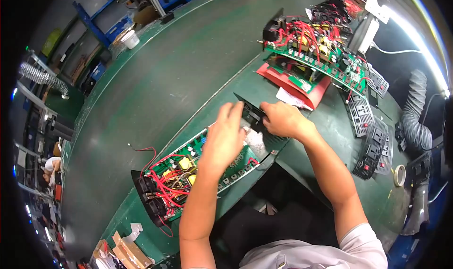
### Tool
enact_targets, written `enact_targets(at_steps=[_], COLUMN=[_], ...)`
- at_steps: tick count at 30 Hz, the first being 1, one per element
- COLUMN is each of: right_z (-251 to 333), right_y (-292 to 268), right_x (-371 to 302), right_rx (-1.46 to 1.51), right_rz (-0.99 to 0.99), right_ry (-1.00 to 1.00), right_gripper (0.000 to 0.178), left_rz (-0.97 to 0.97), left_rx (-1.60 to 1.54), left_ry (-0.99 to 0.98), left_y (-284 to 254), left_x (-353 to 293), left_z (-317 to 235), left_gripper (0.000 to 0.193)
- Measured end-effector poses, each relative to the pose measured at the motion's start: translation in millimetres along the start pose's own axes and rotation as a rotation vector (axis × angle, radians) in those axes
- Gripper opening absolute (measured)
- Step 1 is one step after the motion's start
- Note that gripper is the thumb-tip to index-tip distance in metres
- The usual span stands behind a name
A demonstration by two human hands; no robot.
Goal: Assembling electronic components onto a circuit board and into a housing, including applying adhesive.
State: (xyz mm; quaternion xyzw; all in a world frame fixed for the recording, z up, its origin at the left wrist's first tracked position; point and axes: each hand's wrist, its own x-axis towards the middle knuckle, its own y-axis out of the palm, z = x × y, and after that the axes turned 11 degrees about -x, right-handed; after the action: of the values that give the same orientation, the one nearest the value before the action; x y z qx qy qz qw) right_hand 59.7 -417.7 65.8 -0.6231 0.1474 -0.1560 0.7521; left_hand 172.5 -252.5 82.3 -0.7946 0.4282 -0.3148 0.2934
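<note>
A long green circuit board assembly (186,164), with red wires and yellow components, lies diagonally on the green bench. At its right end a black panel (253,114) stands tilted. My right hand (288,121) pinches the right side of this panel between thumb and bent fingers. Over the board's right end, my left hand (222,139) is open, its fingers stretched out beside the panel's left edge. Whether they touch the panel I cannot tell. Under and between my hands shows a crumpled, pale, clear-looking piece (255,141). A black end piece (150,199) sits at the board's left end.
Another wired circuit assembly (316,52) rests on a red bin (302,87) at the back right. Socket panels (373,148) and a tape roll (399,175) lie to the right, near a flexible duct (416,111). A cardboard box (130,250) sits lower left; a white tub (130,39) stands far left.
</note>
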Motion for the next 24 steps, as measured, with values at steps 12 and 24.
enact_targets(at_steps=[12,24], right_z=[-8,-13], right_y=[4,6], right_x=[5,8], right_rx=[0.025,0.07], right_rz=[-0.028,-0.036], right_ry=[0.028,0.037], right_gripper=[0.023,0.025], left_rz=[0.051,-0.206], left_rx=[-0.011,-0.194], left_ry=[-0.188,-0.022], left_y=[-18,-13], left_x=[-3,-19], left_z=[41,64], left_gripper=[0.031,0.029])
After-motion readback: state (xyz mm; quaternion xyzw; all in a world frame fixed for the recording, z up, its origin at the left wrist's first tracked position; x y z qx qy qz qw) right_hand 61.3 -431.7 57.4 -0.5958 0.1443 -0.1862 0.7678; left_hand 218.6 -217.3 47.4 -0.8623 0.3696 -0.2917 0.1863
